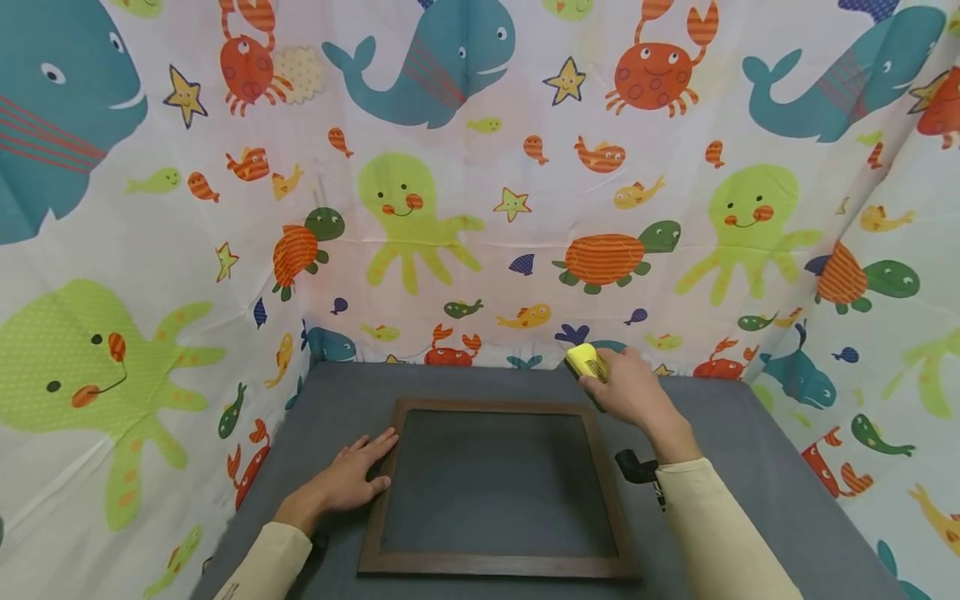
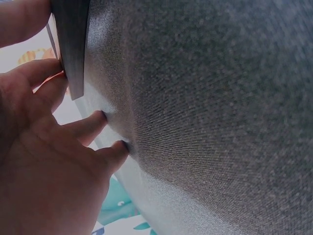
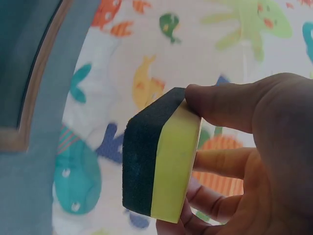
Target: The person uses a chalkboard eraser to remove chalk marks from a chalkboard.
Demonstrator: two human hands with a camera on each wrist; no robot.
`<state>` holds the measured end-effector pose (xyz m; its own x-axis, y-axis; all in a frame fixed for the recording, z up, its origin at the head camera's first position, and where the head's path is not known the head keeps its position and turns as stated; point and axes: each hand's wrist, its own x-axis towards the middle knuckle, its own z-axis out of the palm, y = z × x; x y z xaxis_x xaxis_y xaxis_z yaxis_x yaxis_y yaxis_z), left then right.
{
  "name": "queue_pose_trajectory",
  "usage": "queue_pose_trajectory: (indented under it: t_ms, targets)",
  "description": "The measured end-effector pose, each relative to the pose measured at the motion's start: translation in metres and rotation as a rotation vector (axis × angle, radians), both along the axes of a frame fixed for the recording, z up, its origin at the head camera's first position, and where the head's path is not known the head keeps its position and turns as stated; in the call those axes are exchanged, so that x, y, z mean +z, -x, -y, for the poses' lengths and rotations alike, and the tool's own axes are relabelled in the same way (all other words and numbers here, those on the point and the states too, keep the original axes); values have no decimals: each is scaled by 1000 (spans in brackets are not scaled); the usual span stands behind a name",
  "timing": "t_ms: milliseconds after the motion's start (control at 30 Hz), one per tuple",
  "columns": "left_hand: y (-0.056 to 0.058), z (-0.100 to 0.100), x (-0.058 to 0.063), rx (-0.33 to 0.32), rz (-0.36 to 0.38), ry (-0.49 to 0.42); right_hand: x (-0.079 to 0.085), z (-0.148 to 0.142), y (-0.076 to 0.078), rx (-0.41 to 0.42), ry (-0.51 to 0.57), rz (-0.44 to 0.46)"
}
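A yellow board eraser (image 1: 587, 363) with a dark felt side is pinched between the thumb and fingers of my right hand (image 1: 632, 387), lifted above the back right corner of the chalkboard. In the right wrist view the eraser (image 3: 168, 159) shows its black felt turned away from the palm. The wood-framed chalkboard (image 1: 498, 483) lies flat on the table, its dark surface bare of visible marks. My left hand (image 1: 341, 483) rests at the board's left edge, fingers spread; some touch the frame (image 2: 73, 54), and two fingertips press the grey cloth.
Grey cloth covers the table (image 1: 697, 517). A curtain (image 1: 480, 183) printed with sea animals hangs behind and on both sides, meeting the table's back edge. A black wrist-camera mount (image 1: 636, 467) sticks out beside the right wrist.
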<state>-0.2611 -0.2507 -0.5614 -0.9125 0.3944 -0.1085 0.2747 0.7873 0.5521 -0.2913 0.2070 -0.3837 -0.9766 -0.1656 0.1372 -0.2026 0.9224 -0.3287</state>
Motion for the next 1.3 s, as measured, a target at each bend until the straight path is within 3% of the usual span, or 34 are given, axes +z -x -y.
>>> queue_pose_trajectory:
  t_ms: [200, 467, 833, 1300]
  targets:
    - [-4, 1, -3, 11, 29, 12, -19, -33, -8, -93, 8, 35]
    - [-7, 2, -6, 16, 24, 2, -55, -58, -22, -145, 24, 57]
    - [-7, 2, -9, 17, 2, -9, -102, -81, -34, -228, 53, 127]
    - [-4, 2, -3, 20, 4, -15, -138, -90, -35, -308, 76, 283]
